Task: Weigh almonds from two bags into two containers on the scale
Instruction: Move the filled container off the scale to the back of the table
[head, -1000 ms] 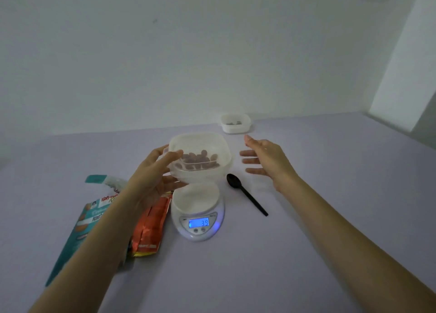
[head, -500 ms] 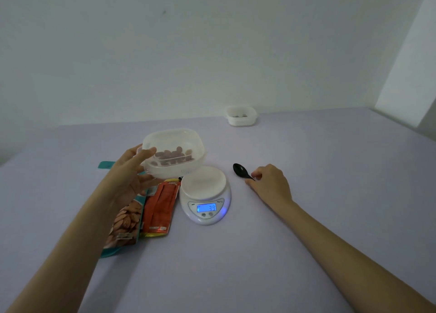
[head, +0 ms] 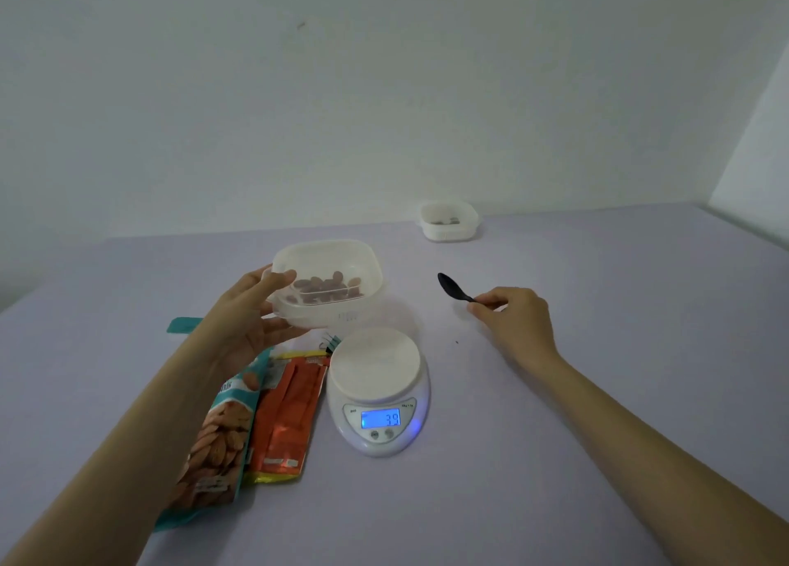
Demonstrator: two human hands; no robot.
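left hand (head: 252, 322) grips the container (head: 328, 284) of almonds (head: 326, 288); right hand (head: 512, 313) pinches the spoon (head: 453, 287).
tilting it further could spill them.

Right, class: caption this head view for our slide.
Left hand holds the almond tub off the scale; right hand pinches the spoon.

dim bluish light, soft faint shadows, glowing scale display (head: 381, 418), wide-angle edge bending
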